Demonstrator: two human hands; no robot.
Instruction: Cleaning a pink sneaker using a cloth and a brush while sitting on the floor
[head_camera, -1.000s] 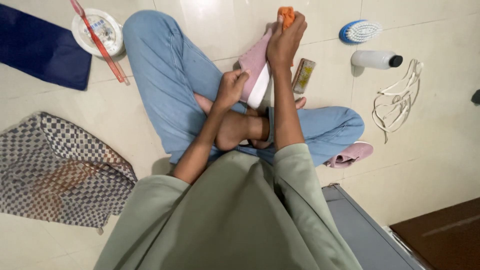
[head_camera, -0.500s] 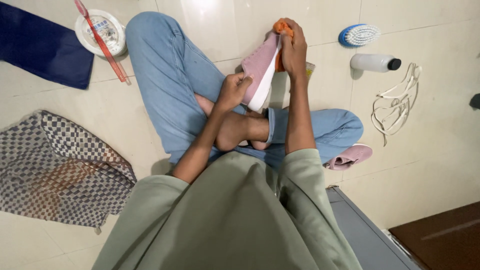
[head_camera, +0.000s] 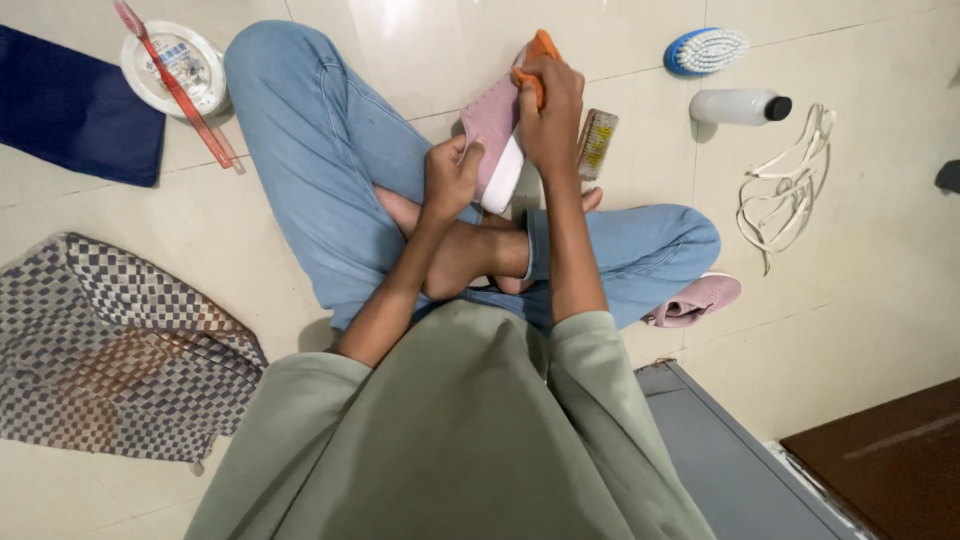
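Note:
I sit cross-legged on a tiled floor in blue jeans. My left hand (head_camera: 450, 178) grips the heel end of a pink shoe with a white sole (head_camera: 494, 130), holding it up over my knees. My right hand (head_camera: 550, 115) presses an orange cloth (head_camera: 540, 52) against the shoe's side near the toe. The second pink shoe (head_camera: 697, 299) lies on the floor by my right knee.
A blue scrub brush (head_camera: 706, 50), a white bottle with a black cap (head_camera: 738, 106) and loose white laces (head_camera: 783, 200) lie at the right. A small bar (head_camera: 598, 143) sits behind the shoe. A white tub with a red toothbrush (head_camera: 172, 72), a blue cloth (head_camera: 75, 105) and a checked cloth (head_camera: 110, 350) lie left.
My right hand with the orange cloth has slid from the toe tip down along the shoe's side. The shoe has tilted slightly in my left hand.

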